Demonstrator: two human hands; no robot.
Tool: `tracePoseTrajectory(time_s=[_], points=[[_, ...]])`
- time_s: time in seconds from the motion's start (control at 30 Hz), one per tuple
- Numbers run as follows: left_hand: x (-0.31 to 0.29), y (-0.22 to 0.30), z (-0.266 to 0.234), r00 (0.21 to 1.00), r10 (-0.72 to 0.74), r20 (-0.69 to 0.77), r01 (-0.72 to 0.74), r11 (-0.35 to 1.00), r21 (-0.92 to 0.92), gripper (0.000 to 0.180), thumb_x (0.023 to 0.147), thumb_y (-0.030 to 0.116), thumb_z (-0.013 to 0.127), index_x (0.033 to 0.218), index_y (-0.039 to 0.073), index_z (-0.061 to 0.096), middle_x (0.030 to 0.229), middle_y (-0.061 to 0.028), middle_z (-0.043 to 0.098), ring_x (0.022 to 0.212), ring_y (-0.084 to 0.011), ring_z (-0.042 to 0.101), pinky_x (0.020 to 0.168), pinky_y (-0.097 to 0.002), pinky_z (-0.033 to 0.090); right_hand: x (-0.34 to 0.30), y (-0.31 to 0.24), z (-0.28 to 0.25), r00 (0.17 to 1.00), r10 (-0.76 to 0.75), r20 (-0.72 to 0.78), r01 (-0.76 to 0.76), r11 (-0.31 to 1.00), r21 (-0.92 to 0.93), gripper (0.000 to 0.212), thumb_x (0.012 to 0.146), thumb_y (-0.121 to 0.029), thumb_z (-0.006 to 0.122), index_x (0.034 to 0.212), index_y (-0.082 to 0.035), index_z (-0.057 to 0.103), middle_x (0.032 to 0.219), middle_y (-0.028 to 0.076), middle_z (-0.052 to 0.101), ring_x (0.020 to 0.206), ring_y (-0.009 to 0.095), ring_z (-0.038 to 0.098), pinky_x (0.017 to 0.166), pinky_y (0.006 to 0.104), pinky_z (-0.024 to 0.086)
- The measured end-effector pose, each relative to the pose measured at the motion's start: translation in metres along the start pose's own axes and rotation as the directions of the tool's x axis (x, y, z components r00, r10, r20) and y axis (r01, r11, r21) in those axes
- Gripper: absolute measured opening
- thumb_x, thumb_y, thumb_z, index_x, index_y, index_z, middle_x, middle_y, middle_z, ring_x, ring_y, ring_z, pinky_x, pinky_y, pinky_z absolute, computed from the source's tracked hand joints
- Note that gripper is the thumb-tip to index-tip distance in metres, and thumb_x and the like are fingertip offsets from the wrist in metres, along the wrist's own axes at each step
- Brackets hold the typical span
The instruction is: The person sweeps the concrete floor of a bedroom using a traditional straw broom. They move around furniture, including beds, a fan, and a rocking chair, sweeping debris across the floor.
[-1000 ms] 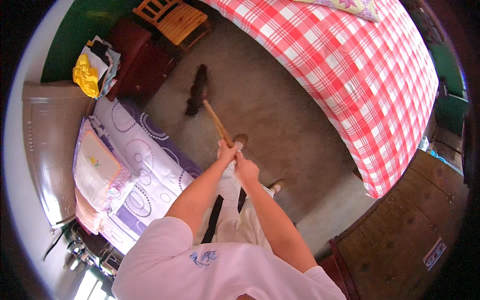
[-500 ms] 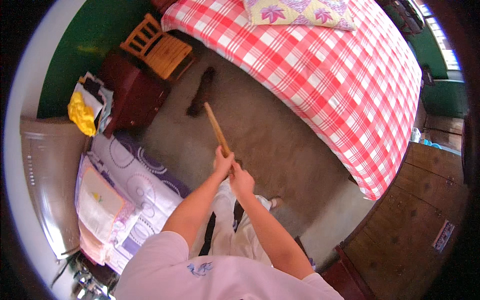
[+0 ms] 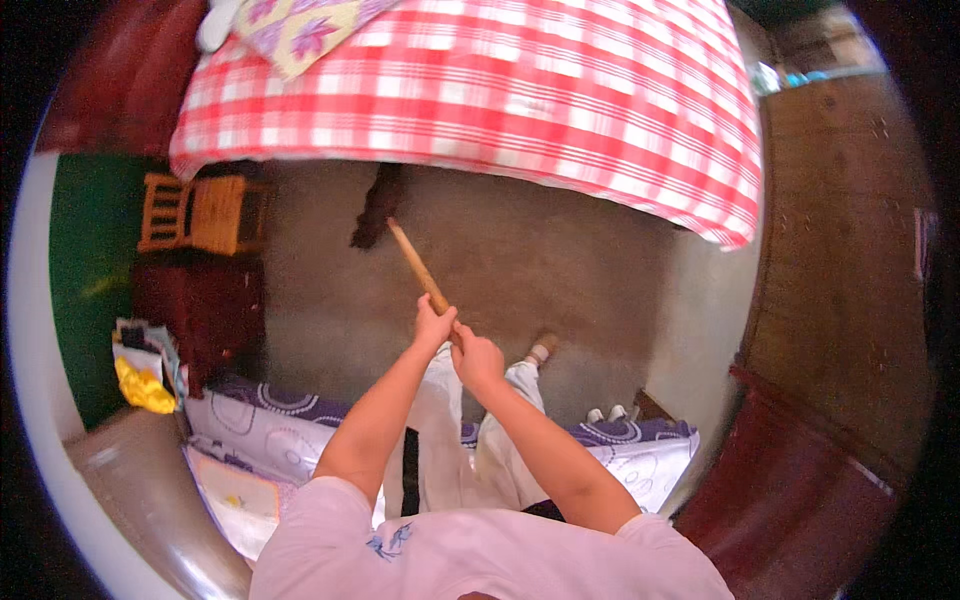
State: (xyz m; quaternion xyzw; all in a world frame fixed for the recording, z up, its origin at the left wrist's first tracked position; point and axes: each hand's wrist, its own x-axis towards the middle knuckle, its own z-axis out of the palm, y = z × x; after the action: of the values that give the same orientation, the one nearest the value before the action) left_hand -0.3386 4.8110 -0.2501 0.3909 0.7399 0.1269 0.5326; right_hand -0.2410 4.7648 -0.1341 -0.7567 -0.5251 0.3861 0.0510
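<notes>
Wooden and pale brown, the broom handle [image 3: 418,268] slants up and to the left from both hands toward the bed [image 3: 520,90], which is covered in a red-and-white checked cloth. The left hand [image 3: 432,325] is wrapped shut around the lower part of the handle, fingers curled over it. The right hand [image 3: 476,358] sits just below and to the right of it, touching it, also closed around the handle's end. The dark broom head [image 3: 378,205] lies on the grey concrete floor [image 3: 560,270] right at the bed's near edge, partly under the hanging cloth. A flowered pillow [image 3: 295,25] rests on the bed's far left corner. Left of the bed's near corner stands a small orange wooden chair [image 3: 200,213], and nearer to the person than that, a dark red cabinet [image 3: 195,305]. A purple-patterned sheet [image 3: 270,425] spreads across the foreground, well apart from the bed, behind the person's legs
</notes>
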Motion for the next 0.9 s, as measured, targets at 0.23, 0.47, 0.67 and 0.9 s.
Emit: tracePoseTrajectory(time_s=[0.23, 0.47, 0.67, 0.9], points=[[-0.052, 0.071, 0.116, 0.986, 0.027, 0.164, -0.077, 0.949, 0.306, 0.069, 0.065, 0.03, 0.064, 0.121, 0.002, 0.034, 0.101, -0.0207, 0.055, 0.092, -0.0307, 0.056, 0.08, -0.0359, 0.044, -0.025, 0.102, -0.069, 0.968, 0.217, -0.127, -0.186, 0.958, 0.216, 0.032, 0.076, -0.021, 0.054, 0.106, -0.013, 0.055, 0.08, 0.016, 0.062, 0.074, 0.034, 0.059, 0.065, 0.044, 0.046], [-0.155, 0.046, 0.308, 0.918, 0.075, 0.389, -0.217, 0.917, 0.335, 0.062, 0.064, 0.028, 0.065, 0.113, 0.002, 0.036, 0.099, -0.0226, 0.056, 0.092, -0.0334, 0.056, 0.08, -0.0388, 0.044, -0.122, 0.263, -0.143, 0.84, 0.527, -0.134, -0.477, 0.832, 0.284, 0.032, 0.076, -0.024, 0.052, 0.108, -0.02, 0.055, 0.08, 0.016, 0.062, 0.074, 0.035, 0.059, 0.065, 0.0442, 0.046], [-0.235, 0.035, 0.415, 0.802, 0.059, 0.595, -0.323, 0.88, 0.348, 0.07, 0.068, 0.027, 0.067, 0.12, 0.001, 0.028, 0.101, -0.0177, 0.054, 0.091, -0.0271, 0.056, 0.075, -0.0346, 0.045, -0.191, 0.357, -0.171, 0.759, 0.641, -0.115, -0.585, 0.749, 0.311, 0.035, 0.075, -0.025, 0.052, 0.109, -0.02, 0.054, 0.077, 0.017, 0.061, 0.07, 0.035, 0.059, 0.063, 0.0455, 0.046], [-0.251, 0.062, 0.412, 0.86, 0.058, 0.508, -0.297, 0.865, 0.404, 0.07, 0.07, 0.024, 0.063, 0.124, -0.001, 0.025, 0.104, -0.0241, 0.053, 0.095, -0.033, 0.055, 0.081, -0.0374, 0.043, -0.192, 0.379, -0.183, 0.806, 0.586, -0.085, -0.513, 0.761, 0.397, 0.035, 0.074, -0.022, 0.053, 0.109, -0.019, 0.054, 0.078, 0.017, 0.061, 0.073, 0.034, 0.059, 0.066, 0.0443, 0.046]])
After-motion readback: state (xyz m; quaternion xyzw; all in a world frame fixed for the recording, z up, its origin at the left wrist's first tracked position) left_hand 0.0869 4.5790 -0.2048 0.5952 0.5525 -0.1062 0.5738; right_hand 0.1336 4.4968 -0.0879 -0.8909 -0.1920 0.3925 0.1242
